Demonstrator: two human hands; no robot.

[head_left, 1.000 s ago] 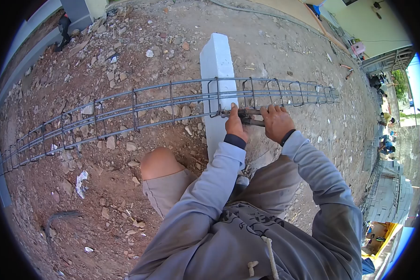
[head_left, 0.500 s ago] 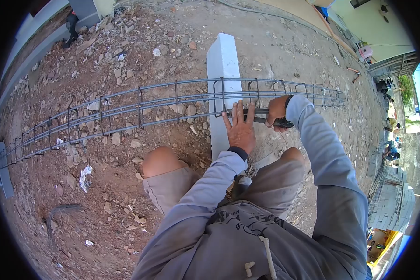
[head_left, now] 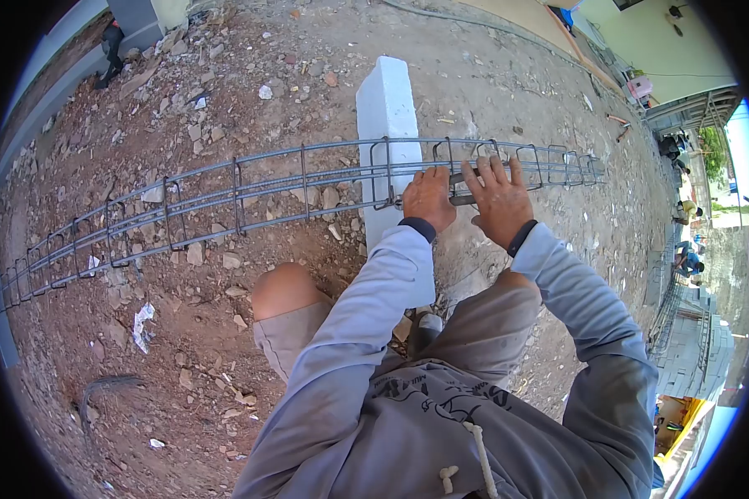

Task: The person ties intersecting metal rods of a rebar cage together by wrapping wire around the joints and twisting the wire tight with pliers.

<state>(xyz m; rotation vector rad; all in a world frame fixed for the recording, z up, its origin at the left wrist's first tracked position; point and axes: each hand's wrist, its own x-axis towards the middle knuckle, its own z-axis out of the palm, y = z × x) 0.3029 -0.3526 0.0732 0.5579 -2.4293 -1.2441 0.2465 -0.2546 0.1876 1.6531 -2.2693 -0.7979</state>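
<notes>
A long rebar cage [head_left: 270, 158] of steel bars and square stirrups lies across a white block [head_left: 389, 108]. My left hand [head_left: 429, 200] is closed at the cage's near side, over the block's right edge. Its fingers wrap round the head end of long-handled pliers [head_left: 462, 200], which they mostly hide. The plier handles point right, towards my right hand [head_left: 502, 200]. That hand is open, fingers spread over the handle ends and the near bars, palm down.
Rubble and stones cover the brown ground. A second block [head_left: 0, 320] supports the cage's far left end. Bent wire [head_left: 100, 391] and a white scrap [head_left: 143, 324] lie at left. Other people [head_left: 687, 259] are at far right, near stacked grey blocks [head_left: 697, 341].
My right hand has let go of the plier handles and opened over them. My left hand, flat with fingers stretched before, has curled closed. The view has shifted slightly.
</notes>
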